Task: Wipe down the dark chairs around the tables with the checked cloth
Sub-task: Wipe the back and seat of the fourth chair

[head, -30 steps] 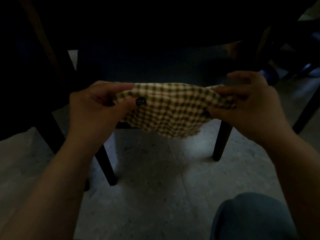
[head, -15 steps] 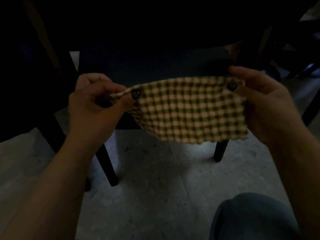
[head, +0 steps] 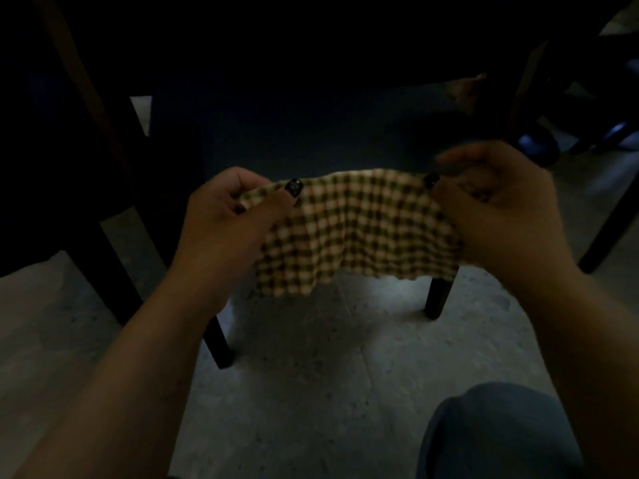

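The checked cloth (head: 356, 233), cream with dark squares, hangs spread between both hands in front of a dark chair (head: 297, 133). My left hand (head: 228, 216) pinches the cloth's upper left corner between thumb and fingers. My right hand (head: 498, 209) grips its upper right edge, fingers curled over the fabric. The cloth's lower edge hangs loose and covers the chair's front rim. The chair seat is barely lit; two of its front legs (head: 218, 340) reach the floor below the cloth.
A second dark chair or table leg (head: 103, 271) stands at the left. More dark furniture legs (head: 608, 219) are at the right. Pale speckled floor (head: 311, 392) lies below. My knee in blue trousers (head: 491, 433) is at the lower right.
Both hands have shifted downward with the cloth; it hangs lower and flatter than a second ago, when it was bunched. My right hand has curled more tightly over its edge.
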`<state>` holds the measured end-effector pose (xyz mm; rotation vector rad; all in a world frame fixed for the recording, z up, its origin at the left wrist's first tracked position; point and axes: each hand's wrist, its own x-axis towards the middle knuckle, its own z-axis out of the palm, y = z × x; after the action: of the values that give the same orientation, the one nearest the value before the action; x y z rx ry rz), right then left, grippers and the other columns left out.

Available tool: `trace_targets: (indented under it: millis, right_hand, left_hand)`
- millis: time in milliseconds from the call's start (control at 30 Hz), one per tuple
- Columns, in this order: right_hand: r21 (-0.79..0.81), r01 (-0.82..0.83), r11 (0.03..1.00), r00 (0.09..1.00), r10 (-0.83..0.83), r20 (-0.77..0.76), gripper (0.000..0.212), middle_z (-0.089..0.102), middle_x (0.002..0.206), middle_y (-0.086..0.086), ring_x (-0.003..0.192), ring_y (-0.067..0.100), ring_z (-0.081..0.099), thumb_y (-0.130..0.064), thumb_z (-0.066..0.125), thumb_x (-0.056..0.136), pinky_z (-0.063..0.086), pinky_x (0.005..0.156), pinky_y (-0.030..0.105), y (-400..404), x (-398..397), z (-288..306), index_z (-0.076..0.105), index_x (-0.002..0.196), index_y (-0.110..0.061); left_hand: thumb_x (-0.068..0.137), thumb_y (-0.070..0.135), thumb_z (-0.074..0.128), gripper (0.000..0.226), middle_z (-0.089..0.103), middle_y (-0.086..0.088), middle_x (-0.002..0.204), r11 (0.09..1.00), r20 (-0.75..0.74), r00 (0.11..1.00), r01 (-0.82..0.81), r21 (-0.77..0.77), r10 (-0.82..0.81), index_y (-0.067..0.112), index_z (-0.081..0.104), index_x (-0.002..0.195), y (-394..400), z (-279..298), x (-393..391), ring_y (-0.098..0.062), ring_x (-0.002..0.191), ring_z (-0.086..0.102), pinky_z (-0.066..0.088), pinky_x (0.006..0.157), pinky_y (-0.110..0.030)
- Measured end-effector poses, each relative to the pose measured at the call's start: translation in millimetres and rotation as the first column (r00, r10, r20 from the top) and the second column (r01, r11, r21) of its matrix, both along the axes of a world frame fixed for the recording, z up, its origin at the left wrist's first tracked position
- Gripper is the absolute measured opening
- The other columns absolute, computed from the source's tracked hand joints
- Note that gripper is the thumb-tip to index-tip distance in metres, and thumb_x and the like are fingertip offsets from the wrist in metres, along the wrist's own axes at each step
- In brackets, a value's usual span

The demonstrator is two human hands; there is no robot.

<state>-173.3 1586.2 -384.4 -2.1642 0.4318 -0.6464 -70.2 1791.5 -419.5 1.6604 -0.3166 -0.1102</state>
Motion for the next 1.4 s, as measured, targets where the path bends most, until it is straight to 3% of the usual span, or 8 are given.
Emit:
trace_targets:
  millis: [267,433,633,800,900,1033,1200,1400]
  right_hand:
    - [0.255,-0.391,0.884,0.915,0.404,0.001,0.029,0.068,0.093,-0.022,0.095,-0.010,0.060,-0.007,0.046,0.096,0.044,0.081,0.004,43,8,-20,0.048,0.112,-0.030]
    - [0.195,-0.211,0.958,0.971,0.228,-0.067,0.061,0.053,0.117,-0.022,0.104,-0.010,0.054,-0.023,0.075,0.075,0.049,0.082,0.008,17,15,-31,0.042,0.125,-0.039]
    - [0.403,0.000,0.915,0.982,0.076,-0.171,0.024,0.067,0.095,-0.010,0.086,0.002,0.064,-0.017,0.071,0.079,0.052,0.075,0.024,-21,8,-20,0.059,0.095,-0.030]
    - [-0.130,0.533,0.836,0.793,-0.440,0.420,0.011,0.054,0.092,0.014,0.083,0.022,0.053,-0.022,0.060,0.083,0.040,0.071,0.025,-92,20,-16,0.049,0.083,-0.022]
    - [-0.315,0.302,0.900,0.937,-0.220,0.271,0.024,0.054,0.104,0.015,0.092,0.018,0.052,-0.010,0.053,0.089,0.040,0.079,0.018,-124,43,-43,0.050,0.107,0.006]
    - [-0.516,-0.038,0.856,0.999,0.032,-0.020,0.043,0.041,0.139,-0.006,0.132,0.008,0.028,-0.006,0.040,0.098,0.016,0.112,0.024,-132,55,-63,0.044,0.140,-0.012]
    - [-0.604,0.094,0.791,0.996,-0.071,0.062,0.049,0.043,0.146,0.003,0.139,0.024,0.032,-0.004,0.035,0.097,0.018,0.118,0.046,-90,67,-78,0.045,0.142,-0.020]
    - [-0.657,0.081,0.750,0.996,-0.039,0.078,0.055,0.053,0.137,0.009,0.134,0.026,0.041,-0.014,0.032,0.086,0.021,0.116,0.044,57,95,-101,0.051,0.137,-0.009]
  left_hand:
    - [0.078,0.055,0.053,0.039,0.073,0.006,0.087,0.960,-0.280,0.929,0.187,-0.208,-0.242,0.022,0.063,0.095,-28,-1,-21,-0.012,0.087,0.069,0.053,0.077,-0.030]
    - [0.084,0.016,0.067,0.015,0.070,0.015,0.080,0.975,-0.127,0.967,0.218,-0.050,-0.222,0.027,0.062,0.092,-26,-5,-18,0.000,0.078,0.065,0.053,0.063,-0.019]
    - [0.092,0.009,0.059,0.010,0.074,0.003,0.080,0.980,-0.168,0.966,0.190,-0.062,-0.198,0.018,0.063,0.091,-36,-8,-18,-0.012,0.076,0.072,0.058,0.067,-0.026]
    - [0.099,0.021,0.050,0.015,0.075,-0.002,0.084,0.999,-0.345,0.938,0.034,-0.016,-0.037,0.014,0.063,0.094,-31,-13,-5,-0.012,0.074,0.073,0.057,0.068,-0.026]
    - [0.101,0.031,0.044,0.036,0.076,-0.005,0.079,0.999,-0.487,0.873,-0.028,-0.019,0.015,0.011,0.065,0.081,-23,-17,-1,-0.016,0.076,0.073,0.051,0.076,-0.031]
    - [0.100,0.046,0.037,0.051,0.075,-0.003,0.074,0.999,-0.628,0.777,-0.044,0.013,0.042,0.011,0.064,0.073,-4,-24,6,-0.015,0.079,0.070,0.046,0.076,-0.032]
    - [0.095,0.061,0.031,0.062,0.072,-0.009,0.091,1.000,-0.755,0.656,-0.011,-0.021,-0.009,0.009,0.064,0.090,14,-27,13,-0.022,0.087,0.066,0.042,0.075,-0.033]
    - [0.082,0.079,0.038,0.081,0.058,-0.019,0.123,0.965,-0.840,0.533,-0.153,-0.214,-0.102,0.014,0.050,0.130,31,-25,21,-0.045,0.110,0.057,0.044,0.087,-0.050]
